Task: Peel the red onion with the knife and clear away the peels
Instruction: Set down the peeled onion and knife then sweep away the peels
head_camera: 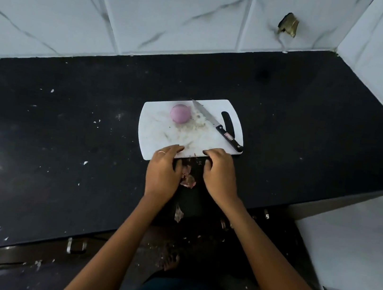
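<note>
A peeled red onion (180, 114) sits on the far left part of a white cutting board (160, 130). The black-handled knife (215, 125) lies flat on the board to the right of the onion, tip pointing away from me. My left hand (163, 168) rests with its fingers on the board's near edge. My right hand (218, 171) is beside it, fingers bent, with the tips on the same edge. Reddish onion peels (187, 177) lie on the black counter between my hands. Neither hand holds anything that I can see.
The board lies on a black counter (62, 138) speckled with small white bits. Another peel (178, 213) is near the counter's front edge. A marble-patterned tiled wall (156, 10) stands behind and to the right. Scraps litter the floor below.
</note>
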`<state>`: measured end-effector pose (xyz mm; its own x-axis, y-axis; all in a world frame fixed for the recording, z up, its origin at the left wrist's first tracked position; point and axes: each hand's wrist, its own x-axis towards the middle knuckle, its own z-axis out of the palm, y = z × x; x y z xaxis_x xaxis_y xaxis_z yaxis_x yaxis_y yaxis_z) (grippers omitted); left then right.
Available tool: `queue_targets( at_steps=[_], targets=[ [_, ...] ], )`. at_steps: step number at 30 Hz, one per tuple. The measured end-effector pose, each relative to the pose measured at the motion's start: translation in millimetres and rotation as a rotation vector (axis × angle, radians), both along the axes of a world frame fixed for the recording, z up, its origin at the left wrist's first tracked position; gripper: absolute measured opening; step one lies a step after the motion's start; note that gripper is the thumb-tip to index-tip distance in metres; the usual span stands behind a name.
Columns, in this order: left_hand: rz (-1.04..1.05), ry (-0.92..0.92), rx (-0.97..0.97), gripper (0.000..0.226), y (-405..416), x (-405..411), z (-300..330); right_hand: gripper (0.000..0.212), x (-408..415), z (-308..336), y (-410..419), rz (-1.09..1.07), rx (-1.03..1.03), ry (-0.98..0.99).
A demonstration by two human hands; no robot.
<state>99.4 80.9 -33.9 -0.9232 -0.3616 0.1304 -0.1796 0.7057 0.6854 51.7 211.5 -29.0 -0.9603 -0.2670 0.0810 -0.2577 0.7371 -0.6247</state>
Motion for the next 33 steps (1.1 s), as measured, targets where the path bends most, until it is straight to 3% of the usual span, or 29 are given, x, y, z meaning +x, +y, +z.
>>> queue_targets(
  at_steps=[5,18,21,25,28,33],
  targets=[
    [0.055,-0.064,-0.116,0.038,-30,-2,-21,0.028,-17,-17,6,0.040,0.186,0.100],
    [0.089,-0.042,-0.123,0.039,-40,-30,-24,0.022,-64,-24,-9,0.057,0.292,0.199],
    [-0.026,-0.119,-0.197,0.048,-41,-36,-27,0.043,-64,-24,-18,0.114,0.359,0.101],
    [-0.256,-0.214,-0.274,0.068,-33,-30,-32,0.059,-50,-30,-28,0.427,0.379,-0.032],
    [-0.356,-0.135,-0.114,0.072,-24,-19,-34,0.070,-38,-30,-20,0.507,0.251,0.006],
    [-0.326,-0.012,0.191,0.063,-21,14,-38,0.053,-13,-38,8,0.495,0.030,0.030]
  ],
)
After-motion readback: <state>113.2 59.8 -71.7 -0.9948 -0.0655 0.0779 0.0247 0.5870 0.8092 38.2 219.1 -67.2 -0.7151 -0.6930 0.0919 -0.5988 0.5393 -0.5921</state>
